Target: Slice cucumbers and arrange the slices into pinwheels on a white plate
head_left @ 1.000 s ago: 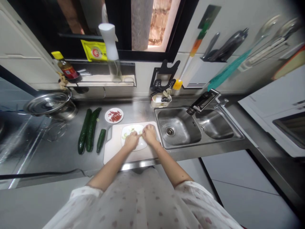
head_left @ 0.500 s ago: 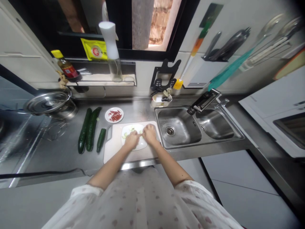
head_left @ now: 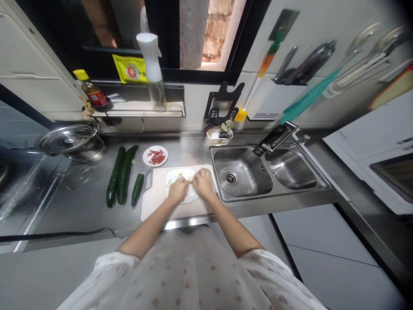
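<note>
Little has shifted — left hand point(head_left: 178, 189) and right hand point(head_left: 202, 181) stay curled, fingertips meeting, over the round white plate point(head_left: 192, 196) of pale cucumber slices point(head_left: 170, 183) on the white plastic cutting board point(head_left: 155, 202); what they pinch is indiscernible. Keep slices inside the rim.

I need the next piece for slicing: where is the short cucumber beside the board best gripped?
Probably around the middle of the short cucumber, from above, fingers down its two long sides. It lies flat on the counter between the long cucumbers and the cutting board, with a gap on each side.
</note>
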Demonstrator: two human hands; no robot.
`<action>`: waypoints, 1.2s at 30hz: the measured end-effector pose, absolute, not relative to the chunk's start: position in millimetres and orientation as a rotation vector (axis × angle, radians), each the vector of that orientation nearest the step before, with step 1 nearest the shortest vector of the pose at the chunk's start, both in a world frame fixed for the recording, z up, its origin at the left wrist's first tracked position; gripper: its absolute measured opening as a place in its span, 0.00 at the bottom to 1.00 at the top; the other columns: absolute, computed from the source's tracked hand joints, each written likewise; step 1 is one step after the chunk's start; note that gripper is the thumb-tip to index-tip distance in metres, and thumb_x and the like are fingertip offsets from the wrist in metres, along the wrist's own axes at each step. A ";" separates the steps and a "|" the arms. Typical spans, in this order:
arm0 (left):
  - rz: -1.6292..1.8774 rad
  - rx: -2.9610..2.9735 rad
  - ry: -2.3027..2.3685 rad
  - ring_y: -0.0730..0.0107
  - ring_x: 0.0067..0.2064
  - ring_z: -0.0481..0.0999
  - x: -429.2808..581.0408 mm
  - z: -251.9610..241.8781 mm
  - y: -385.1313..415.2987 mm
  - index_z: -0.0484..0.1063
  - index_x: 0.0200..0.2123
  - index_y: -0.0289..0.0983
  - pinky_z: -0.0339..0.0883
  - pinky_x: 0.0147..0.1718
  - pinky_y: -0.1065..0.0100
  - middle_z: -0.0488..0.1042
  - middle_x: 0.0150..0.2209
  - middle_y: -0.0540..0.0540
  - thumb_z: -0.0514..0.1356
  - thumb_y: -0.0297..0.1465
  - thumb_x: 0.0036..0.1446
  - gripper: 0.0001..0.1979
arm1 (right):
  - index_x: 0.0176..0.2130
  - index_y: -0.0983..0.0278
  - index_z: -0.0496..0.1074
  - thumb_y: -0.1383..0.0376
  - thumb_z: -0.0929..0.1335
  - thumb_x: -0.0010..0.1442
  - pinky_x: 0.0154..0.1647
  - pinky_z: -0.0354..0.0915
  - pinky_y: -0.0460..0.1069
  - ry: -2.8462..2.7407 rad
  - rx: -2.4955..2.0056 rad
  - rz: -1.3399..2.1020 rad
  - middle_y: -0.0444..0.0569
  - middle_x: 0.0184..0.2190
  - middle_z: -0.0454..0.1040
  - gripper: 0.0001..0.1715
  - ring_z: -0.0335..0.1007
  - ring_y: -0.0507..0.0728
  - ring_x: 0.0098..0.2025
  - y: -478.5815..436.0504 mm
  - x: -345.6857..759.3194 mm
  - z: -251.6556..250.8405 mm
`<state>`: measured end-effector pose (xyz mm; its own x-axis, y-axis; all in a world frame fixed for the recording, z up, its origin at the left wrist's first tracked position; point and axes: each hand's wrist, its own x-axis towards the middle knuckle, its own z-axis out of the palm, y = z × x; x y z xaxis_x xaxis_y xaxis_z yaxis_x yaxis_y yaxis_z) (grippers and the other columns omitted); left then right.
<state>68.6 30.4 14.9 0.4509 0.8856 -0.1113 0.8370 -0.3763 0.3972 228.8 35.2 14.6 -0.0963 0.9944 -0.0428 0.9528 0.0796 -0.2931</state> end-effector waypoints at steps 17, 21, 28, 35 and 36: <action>0.607 2.007 1.735 0.64 0.46 0.73 10.8 18.7 38.5 0.76 0.46 0.39 0.66 0.47 0.66 0.74 0.43 0.44 0.53 0.34 0.61 0.15 | 0.36 0.62 0.73 0.66 0.62 0.61 0.50 0.57 0.53 -1.914 -1.711 0.392 0.51 0.40 0.67 0.10 0.58 0.60 0.47 -30.1 222.1 40.0; 0.722 1.833 1.956 0.62 0.47 0.73 -15.9 16.0 69.0 0.77 0.45 0.38 0.65 0.49 0.65 0.75 0.46 0.42 0.54 0.33 0.59 0.15 | 0.33 0.62 0.72 0.67 0.62 0.60 0.49 0.58 0.54 -1.880 -1.632 0.396 0.51 0.38 0.68 0.09 0.58 0.60 0.45 -32.5 223.3 39.8; 0.479 1.660 2.103 0.57 0.47 0.74 -38.2 11.7 124.7 0.76 0.48 0.41 0.66 0.42 0.66 0.75 0.48 0.40 0.56 0.36 0.59 0.16 | 0.32 0.62 0.72 0.66 0.62 0.60 0.47 0.58 0.54 -1.857 -1.618 0.363 0.51 0.37 0.68 0.09 0.60 0.60 0.43 -29.1 228.2 40.6; 0.290 1.751 2.055 0.58 0.50 0.73 -35.7 4.5 157.5 0.75 0.50 0.45 0.64 0.44 0.66 0.74 0.52 0.42 0.57 0.39 0.58 0.17 | 0.33 0.61 0.71 0.66 0.62 0.60 0.46 0.59 0.54 -1.867 -1.650 0.318 0.51 0.36 0.68 0.09 0.60 0.60 0.43 -31.7 236.2 40.6; 0.279 1.760 2.049 0.58 0.50 0.73 -34.7 4.0 160.4 0.75 0.50 0.46 0.64 0.44 0.66 0.73 0.52 0.42 0.57 0.40 0.58 0.17 | 0.32 0.61 0.71 0.66 0.62 0.60 0.46 0.59 0.54 -1.867 -1.654 0.308 0.51 0.36 0.68 0.09 0.60 0.60 0.43 -32.5 236.6 40.5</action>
